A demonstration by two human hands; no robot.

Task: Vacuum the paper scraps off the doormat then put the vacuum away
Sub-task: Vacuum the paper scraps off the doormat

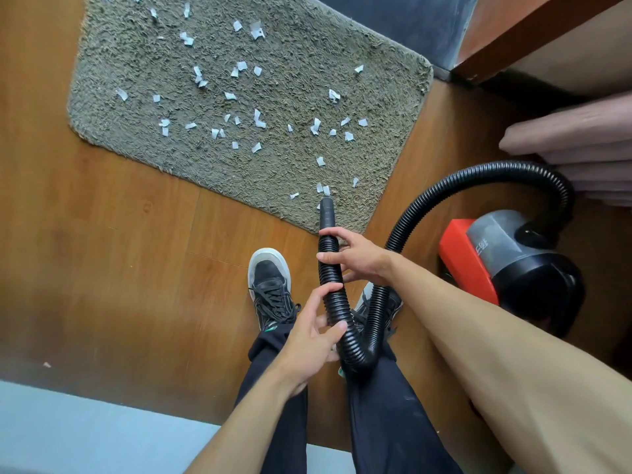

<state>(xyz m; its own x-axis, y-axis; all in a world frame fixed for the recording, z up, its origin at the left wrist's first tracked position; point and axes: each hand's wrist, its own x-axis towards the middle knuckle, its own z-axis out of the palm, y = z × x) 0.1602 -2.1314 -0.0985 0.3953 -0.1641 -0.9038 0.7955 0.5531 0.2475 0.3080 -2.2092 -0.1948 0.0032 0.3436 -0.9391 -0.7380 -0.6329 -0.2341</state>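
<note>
On the wooden floor (102, 251), my shoes (270, 285) stop just short of the mat as I take the vacuum's black ribbed hose (345, 336) in both hands. My left hand (309, 340) curls its fingers and thumb round the lower stretch, above the loop sagging between my legs, apparently to carry the slack. My right hand (355, 258) grips higher, just behind the smooth nozzle (326, 212), where it can steer the tip.

The nozzle points at the near edge of the grey doormat (136, 56), close to its near right corner. A few white paper scraps (259, 118) lie just beyond its mouth. Whether the tip touches the pile is unclear.

Scraps dot most of the mat, from that near edge to the far one, so the clean-up looks barely begun.

The red-and-black vacuum (513, 261) sits on the floor beside the mat's right edge, its hose arching up and back to me, close enough to reach every corner.
</note>
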